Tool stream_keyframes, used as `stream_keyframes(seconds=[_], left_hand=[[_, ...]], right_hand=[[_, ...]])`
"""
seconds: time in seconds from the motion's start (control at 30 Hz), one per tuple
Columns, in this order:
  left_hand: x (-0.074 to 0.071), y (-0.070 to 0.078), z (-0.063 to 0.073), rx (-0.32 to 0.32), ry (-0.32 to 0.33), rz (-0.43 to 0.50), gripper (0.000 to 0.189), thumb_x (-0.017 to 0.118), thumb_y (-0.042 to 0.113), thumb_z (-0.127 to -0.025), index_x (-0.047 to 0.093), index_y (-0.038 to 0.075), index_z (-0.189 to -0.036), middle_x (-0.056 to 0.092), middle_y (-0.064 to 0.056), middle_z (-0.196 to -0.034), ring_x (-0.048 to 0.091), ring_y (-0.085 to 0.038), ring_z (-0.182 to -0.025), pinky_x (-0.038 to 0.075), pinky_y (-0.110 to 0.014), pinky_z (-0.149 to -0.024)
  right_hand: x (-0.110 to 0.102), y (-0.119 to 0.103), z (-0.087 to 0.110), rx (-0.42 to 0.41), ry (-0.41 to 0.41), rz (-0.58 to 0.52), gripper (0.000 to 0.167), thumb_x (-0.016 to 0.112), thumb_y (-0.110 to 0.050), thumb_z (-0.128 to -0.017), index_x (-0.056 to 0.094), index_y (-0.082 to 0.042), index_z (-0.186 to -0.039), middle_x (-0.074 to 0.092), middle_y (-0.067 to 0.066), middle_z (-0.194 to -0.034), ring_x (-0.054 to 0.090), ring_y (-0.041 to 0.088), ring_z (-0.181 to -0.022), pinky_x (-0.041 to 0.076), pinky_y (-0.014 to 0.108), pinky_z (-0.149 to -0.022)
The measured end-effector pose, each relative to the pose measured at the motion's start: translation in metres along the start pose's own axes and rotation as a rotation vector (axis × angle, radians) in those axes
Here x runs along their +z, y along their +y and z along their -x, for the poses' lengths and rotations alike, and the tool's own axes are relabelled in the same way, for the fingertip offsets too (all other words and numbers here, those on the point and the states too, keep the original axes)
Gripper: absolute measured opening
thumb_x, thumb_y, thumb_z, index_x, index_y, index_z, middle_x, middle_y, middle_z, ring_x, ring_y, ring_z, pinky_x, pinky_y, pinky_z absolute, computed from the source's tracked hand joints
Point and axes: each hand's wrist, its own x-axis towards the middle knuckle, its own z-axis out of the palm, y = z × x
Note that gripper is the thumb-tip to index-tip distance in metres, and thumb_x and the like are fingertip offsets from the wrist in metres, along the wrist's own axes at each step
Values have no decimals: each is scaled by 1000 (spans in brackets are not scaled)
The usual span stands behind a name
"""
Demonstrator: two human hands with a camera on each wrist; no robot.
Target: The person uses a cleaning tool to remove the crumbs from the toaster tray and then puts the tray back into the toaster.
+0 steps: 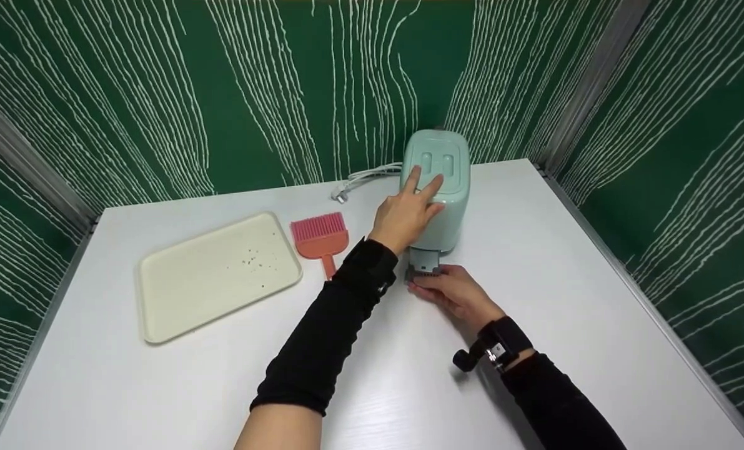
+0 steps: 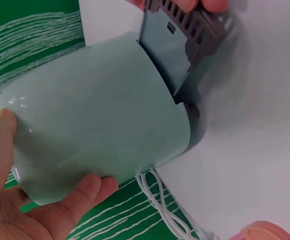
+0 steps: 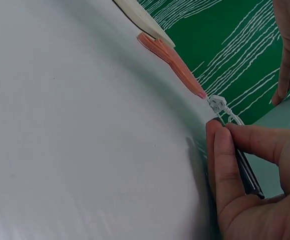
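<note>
A mint-green toaster stands on the white table near the back wall, with a lid that has two slot-shaped marks. My left hand rests on top of it, index and middle fingers stretched across the lid. From the toaster's near end a grey-blue crumb tray sticks partway out. Its dark slotted grip shows in the left wrist view. My right hand pinches this grip between thumb and fingers; in the right wrist view the fingers cover much of it.
To the left lies a cream serving tray with dark crumbs scattered on it. Between it and the toaster is a coral brush with pink bristles. A white cord and plug lie by the back edge, against green walls.
</note>
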Motion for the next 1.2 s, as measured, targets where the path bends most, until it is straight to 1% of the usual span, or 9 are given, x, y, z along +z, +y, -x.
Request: stream_keyframes(seconds=[0.2,0.3,0.4,0.57,0.67,0.73,0.93,1.2], left_hand=[[1,-1,0,16,20,-9,60,46,51,-113,37,32,-169,26,-18,-178,79,-36,-93,62,-46,-93],[0,-1,0,8,7,-6,60,45,52,-113,35,33,-169,25,-17,-178,79,-35,-93,62,-46,-95],[0,0,0,-5,-9,-7,61,44,52,-113,34,34,-170,23,-16,-179,78,-35,-96,61,-46,-97],[-1,1,0,-27,-29,1,61,44,53,-113,31,36,-170,20,-14,-180,78,-35,-102,60,-46,-101],[-1,1,0,-32,-32,9,62,43,54,-113,30,36,-170,19,-13,-181,78,-35,-102,60,-46,-102],[0,0,0,-32,-31,12,61,43,54,-113,30,36,-170,19,-13,-181,78,-36,-102,59,-46,-102],[1,-1,0,-28,-22,26,61,44,53,-113,32,36,-170,20,-14,-180,78,-37,-106,59,-46,-104],[1,0,0,-18,-11,1,61,45,52,-112,33,34,-170,22,-15,-180,79,-38,-99,61,-46,-97]], right_hand=[[1,2,-4,-20,18,-2,35,67,9,-100,56,18,-132,80,11,-100,81,15,-92,62,21,-86],[0,3,-4,-22,42,26,35,68,6,-101,57,18,-132,81,10,-98,81,13,-90,62,19,-83],[-2,3,-3,-15,59,64,35,69,-1,-103,59,18,-131,82,9,-94,81,10,-86,62,18,-80],[-5,5,-3,-13,72,148,32,71,-13,-105,67,15,-120,82,4,-82,79,7,-76,61,18,-74],[-5,5,-4,-20,78,210,32,70,-17,-106,71,14,-115,81,2,-78,78,5,-71,60,16,-69],[-5,5,-4,-19,79,222,33,69,-18,-107,71,15,-114,80,2,-77,78,6,-70,60,16,-68],[-5,4,-4,-15,63,201,35,65,-15,-109,67,18,-118,80,4,-79,78,6,-72,60,16,-69],[-6,3,-8,-31,62,168,31,63,-12,-109,68,18,-115,78,3,-76,77,6,-71,59,15,-67]])
